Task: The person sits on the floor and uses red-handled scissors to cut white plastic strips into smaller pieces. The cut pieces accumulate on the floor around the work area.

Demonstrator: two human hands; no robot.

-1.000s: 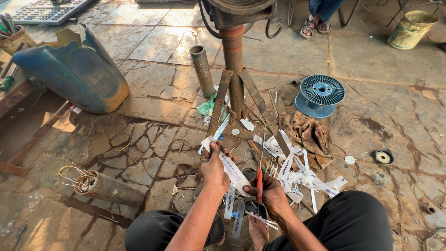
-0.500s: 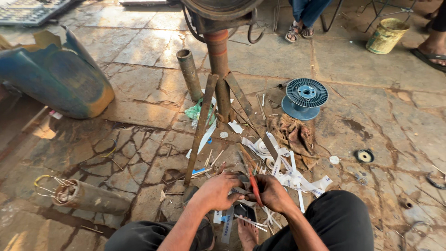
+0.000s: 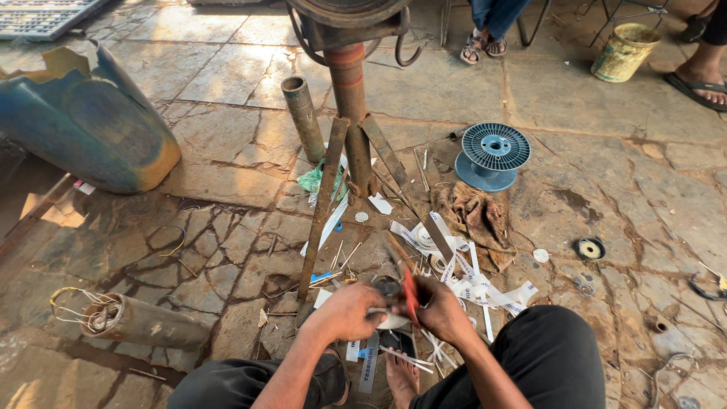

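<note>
The person sat low on the stone floor (image 3: 621,174) with both hands drawn together just in front of the knees, directly below the rusty metal stand (image 3: 350,113). The left hand (image 3: 350,309) was curled closed around a small dark piece and a white strip (image 3: 382,312), gripping them from the left. The right hand (image 3: 438,307) was closed on red-handled pliers (image 3: 409,291), whose handles rose between the two hands; the tool's nose met the piece held by the left hand, though the exact point of contact was probably hidden behind the fingers. The two hands almost touched, with the pliers between them.

Just right of the stand's legs, a scatter of white strips (image 3: 469,276) lay on the floor, reaching to the right hand. Beyond them, further right of the stand, lay a crumpled brown rag (image 3: 477,220) and a blue spool (image 3: 492,151). Leaning just left of the stand stood a short rusty pipe (image 3: 304,117). Well to the left of the stand sat a blue moulded cover (image 3: 91,129), and nearer the person, to the lower left of the stand, a cylinder wound with wire (image 3: 129,322) lay on its side. A bare foot (image 3: 399,375) showed beneath the hands.
</note>
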